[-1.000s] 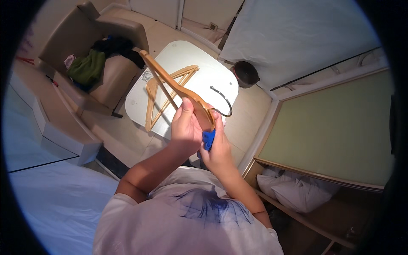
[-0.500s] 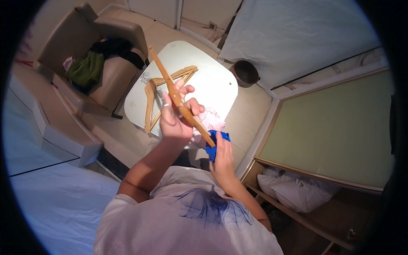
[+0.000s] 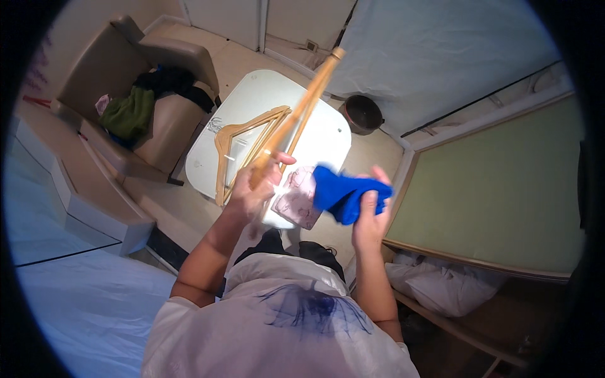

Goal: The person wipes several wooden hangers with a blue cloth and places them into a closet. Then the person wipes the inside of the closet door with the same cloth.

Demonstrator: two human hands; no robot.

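Note:
A wooden clothes hanger (image 3: 307,104) slants up and away over the table, with my left hand (image 3: 255,189) closed around its lower part. To the right, my right hand (image 3: 370,228) grips a bunched blue cloth (image 3: 343,194), thumb on top; its exact kind of garment cannot be made out. The cloth hangs apart from the hanger. Below and between my hands, a folded pink patterned cloth (image 3: 296,205) lies at the table's near edge. More wooden hangers (image 3: 222,145) lie together on the white table (image 3: 252,85), left of the held one.
A beige armchair (image 3: 94,75) at the far left bears a green garment (image 3: 129,116) and dark clothes (image 3: 167,80). Beyond the table's right side stands a dark round bin (image 3: 363,114). At right is a cabinet with a pale green panel (image 3: 485,189), white bags (image 3: 447,286) below it.
My right hand has drawn the blue cloth off to the right, away from the hanger's end. The hanger has swung from leaning left to leaning right, uncovering the pink cloth.

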